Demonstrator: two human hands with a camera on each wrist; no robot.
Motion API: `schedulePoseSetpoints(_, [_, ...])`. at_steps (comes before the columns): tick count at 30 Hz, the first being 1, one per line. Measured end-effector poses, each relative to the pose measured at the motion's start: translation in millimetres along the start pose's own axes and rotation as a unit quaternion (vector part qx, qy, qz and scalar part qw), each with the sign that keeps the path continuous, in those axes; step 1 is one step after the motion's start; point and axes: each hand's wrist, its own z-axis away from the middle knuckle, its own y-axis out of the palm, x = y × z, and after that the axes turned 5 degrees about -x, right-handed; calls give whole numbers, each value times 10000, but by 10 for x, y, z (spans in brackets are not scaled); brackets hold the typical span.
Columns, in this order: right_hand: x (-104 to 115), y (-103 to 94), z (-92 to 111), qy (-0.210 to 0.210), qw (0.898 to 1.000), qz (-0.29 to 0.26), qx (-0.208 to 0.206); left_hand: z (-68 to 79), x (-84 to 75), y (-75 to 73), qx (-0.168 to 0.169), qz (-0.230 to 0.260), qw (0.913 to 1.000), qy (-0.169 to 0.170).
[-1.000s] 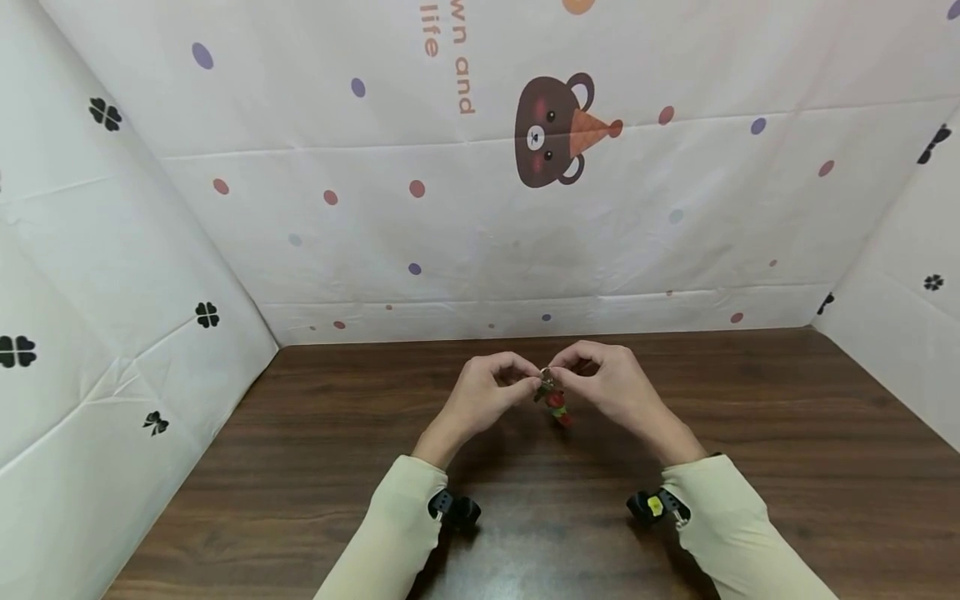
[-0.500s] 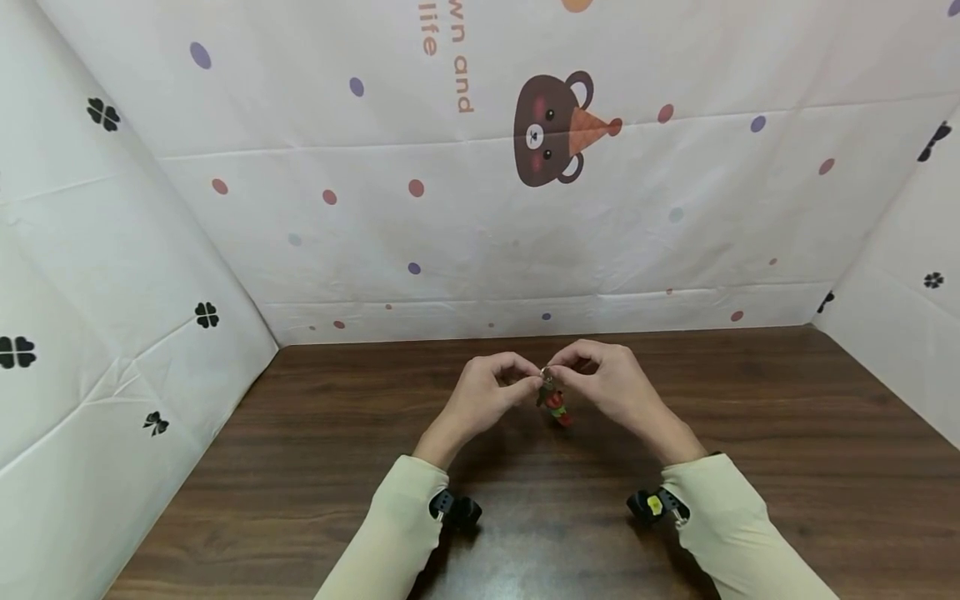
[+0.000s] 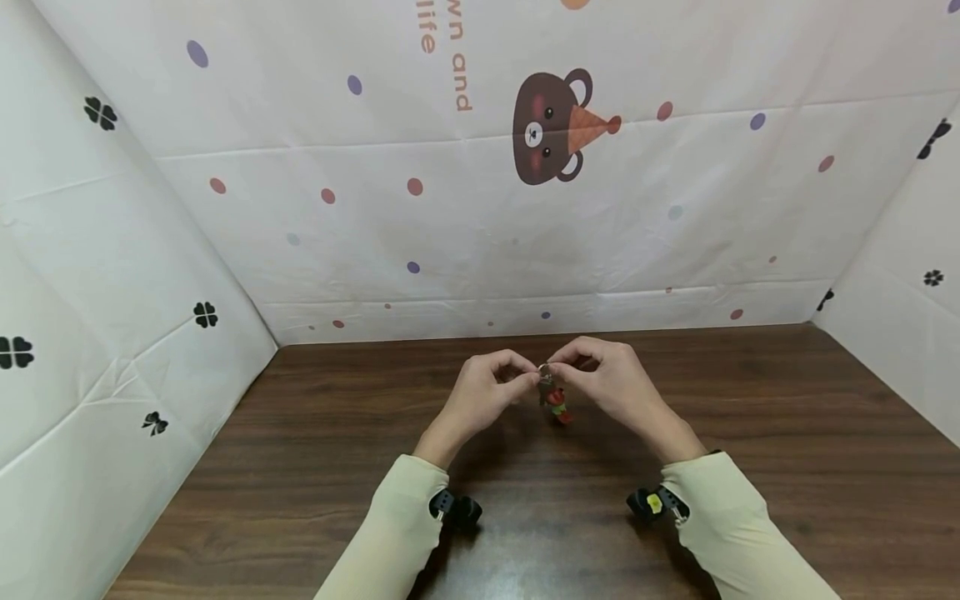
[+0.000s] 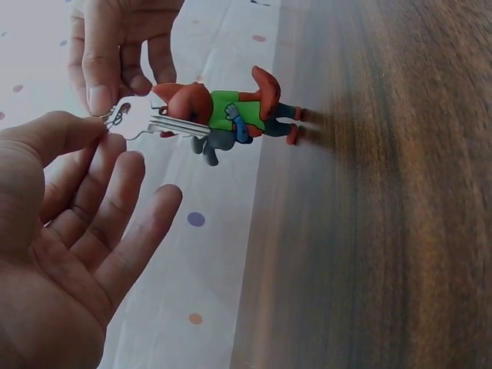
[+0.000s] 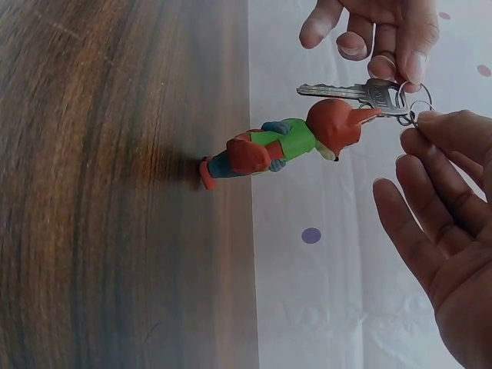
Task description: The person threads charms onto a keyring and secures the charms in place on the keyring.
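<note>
My left hand [image 3: 480, 392] and right hand [image 3: 611, 379] meet over the table, each pinching a metal key ring [image 5: 431, 95] between thumb and forefinger. Silver keys [image 5: 334, 91] hang from the ring, some overlapping, seen nearly edge-on in the left wrist view. A rubbery fox figurine [image 4: 227, 110] dangles with them: orange head and tail, green top, blue legs. A small grey shape [image 4: 215, 144] sits against its front. In the head view the figurine [image 3: 558, 404] is small, just below the fingertips. Fingertips partly cover the ring.
A dark brown wooden table [image 3: 337, 450] lies beneath the hands. White printed cloth [image 3: 450, 233] rises behind it and at both sides. Black wrist cameras [image 3: 461, 510] are strapped at both cuffs.
Both hands hold nearly the same place, still pinching the ring. The keys and fox figurine have swung and turned slightly below the fingertips.
</note>
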Motion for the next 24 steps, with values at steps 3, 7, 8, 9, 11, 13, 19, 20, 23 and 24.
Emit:
schedulePoseSetpoints(3, [6, 1, 1, -8, 10000, -17, -19, 1, 0, -1, -8, 2, 10000, -54])
schedulePoseSetpoints(7, [10, 3, 6, -46, 10000, 10, -39, 4, -8, -1, -57, -36, 10000, -68])
schedulePoseSetpoints(8, [12, 4, 4, -70, 10000, 17, -54, 4, -11, -1, -78, -56, 9999, -72])
schedulePoseSetpoints(9, [12, 5, 3, -97, 9999, -4, -73, 4, -14, -1, -100, -70, 9999, -75])
schedulePoseSetpoints(11, [13, 10, -4, -170, 9998, -23, -108, 3, -18, -1, -131, -89, 9998, -85])
schedulePoseSetpoints(13, [17, 14, -8, -239, 9996, -50, -132, 0, -22, 1, -158, -152, 9997, -76])
schedulePoseSetpoints(19, [28, 26, -1, -266, 9995, -144, -105, 3, -42, 10, -153, -264, 9995, 61])
schedulePoseSetpoints(20, [30, 27, 0, -252, 9995, -145, -110, 4, -44, 13, -153, -272, 9995, 83])
schedulePoseSetpoints(23, [38, 31, 3, -169, 9996, -205, -109, 4, -43, 19, -197, -342, 9991, 185])
schedulePoseSetpoints(24, [40, 32, 4, -148, 9996, -220, -104, 3, -43, 20, -218, -380, 9987, 241])
